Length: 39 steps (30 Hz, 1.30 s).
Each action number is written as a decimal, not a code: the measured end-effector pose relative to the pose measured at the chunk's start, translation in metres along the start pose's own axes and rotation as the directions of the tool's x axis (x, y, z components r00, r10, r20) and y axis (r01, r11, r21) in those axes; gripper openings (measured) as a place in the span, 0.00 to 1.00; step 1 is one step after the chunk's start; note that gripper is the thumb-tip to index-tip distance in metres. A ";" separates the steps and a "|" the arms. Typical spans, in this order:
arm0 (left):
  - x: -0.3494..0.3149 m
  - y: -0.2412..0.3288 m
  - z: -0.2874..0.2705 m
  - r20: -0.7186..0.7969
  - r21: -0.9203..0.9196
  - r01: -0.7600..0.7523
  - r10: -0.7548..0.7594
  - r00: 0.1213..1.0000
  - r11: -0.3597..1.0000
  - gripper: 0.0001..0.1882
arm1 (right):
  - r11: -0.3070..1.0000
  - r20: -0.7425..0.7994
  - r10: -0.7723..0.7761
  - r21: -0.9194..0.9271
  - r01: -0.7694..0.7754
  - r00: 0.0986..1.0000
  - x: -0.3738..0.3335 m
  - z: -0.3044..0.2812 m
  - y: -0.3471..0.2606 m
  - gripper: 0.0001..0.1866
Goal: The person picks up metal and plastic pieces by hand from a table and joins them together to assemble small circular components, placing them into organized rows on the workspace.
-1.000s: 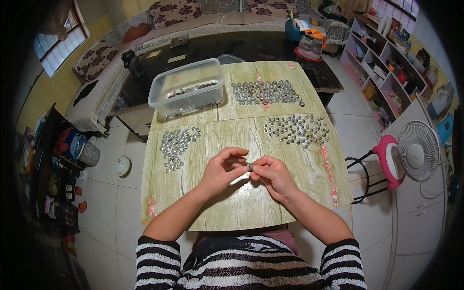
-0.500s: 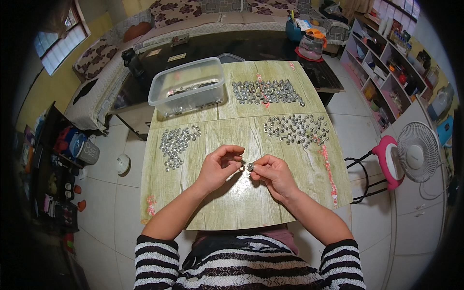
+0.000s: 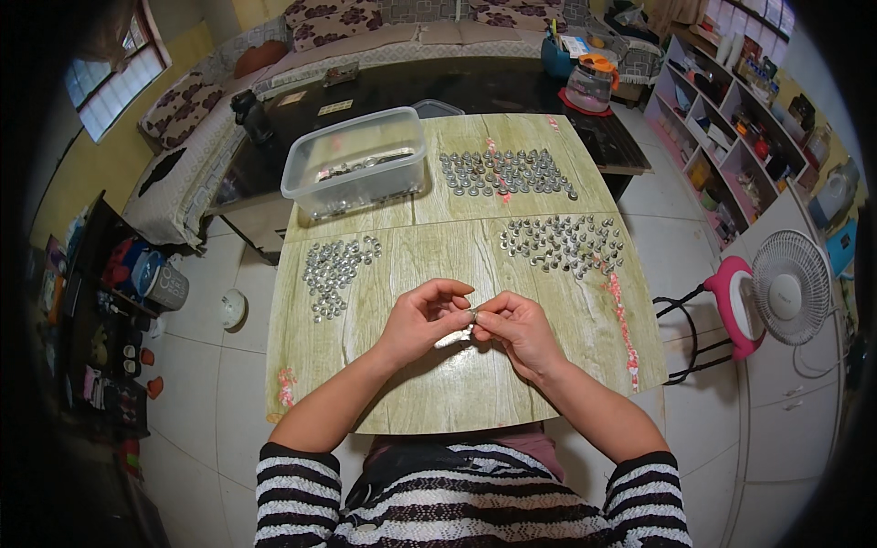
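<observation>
My left hand (image 3: pixel 423 320) and my right hand (image 3: pixel 517 327) meet over the near middle of a green wood-grain table (image 3: pixel 393 402). Between their fingertips they pinch a small silver metal piece (image 3: pixel 472 313). A thin silvery part (image 3: pixel 454 340) shows just under the left fingers. A loose pile of small metal pieces (image 3: pixel 334 269) lies to the left of my left hand. Rows of similar pieces (image 3: pixel 563 245) lie beyond my right hand, and another neat group (image 3: pixel 502 172) sits farther back.
A clear plastic tub (image 3: pixel 356 163) holding metal parts stands at the table's far left. A pink stool (image 3: pixel 731 306) and a white fan (image 3: pixel 790 288) stand to the right, shelves (image 3: pixel 731 110) behind them. A dark low table (image 3: pixel 438 82) and a sofa are beyond.
Both hands stay together at the same spot; my left fingers have shifted slightly on the small piece. Nothing on the table has moved.
</observation>
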State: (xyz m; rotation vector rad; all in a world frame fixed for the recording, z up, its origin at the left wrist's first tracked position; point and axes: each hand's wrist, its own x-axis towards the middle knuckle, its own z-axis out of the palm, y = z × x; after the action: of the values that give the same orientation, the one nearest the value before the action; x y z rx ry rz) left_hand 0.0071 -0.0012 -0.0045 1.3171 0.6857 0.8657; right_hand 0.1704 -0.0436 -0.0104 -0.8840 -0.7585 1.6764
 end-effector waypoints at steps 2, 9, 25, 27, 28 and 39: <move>-0.001 0.000 -0.001 0.019 0.018 0.018 -0.019 1.000 1.000 0.14 | 1.000 0.005 0.003 -0.019 -0.003 1.000 0.000 0.003 0.001 0.04; -0.002 0.005 0.003 0.017 0.007 -0.092 0.092 0.996 0.996 0.14 | 1.000 0.001 0.017 0.008 -0.017 1.000 0.001 0.000 0.000 0.04; -0.003 0.003 0.004 -0.036 0.006 -0.116 0.116 0.993 0.993 0.11 | 1.000 -0.007 0.010 -0.011 -0.010 1.000 0.003 0.003 0.001 0.07; -0.003 0.003 0.004 -0.049 -0.010 -0.153 0.153 0.987 0.988 0.11 | 1.000 -0.009 0.018 -0.012 -0.018 1.000 0.003 0.001 0.001 0.07; -0.002 0.004 0.003 -0.039 0.014 -0.092 0.092 0.995 0.996 0.12 | 1.000 -0.008 0.018 -0.016 -0.018 1.000 0.003 0.001 0.002 0.07; -0.006 0.002 0.005 -0.005 0.046 -0.149 0.149 0.989 0.988 0.11 | 1.000 -0.017 0.027 -0.012 -0.027 1.000 0.003 0.002 0.001 0.06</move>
State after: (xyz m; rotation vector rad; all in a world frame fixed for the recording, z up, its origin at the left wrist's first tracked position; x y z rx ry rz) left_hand 0.0072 -0.0088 -0.0018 1.4201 0.6220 0.9813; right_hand 0.1682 -0.0411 -0.0106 -0.9194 -0.7495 1.6872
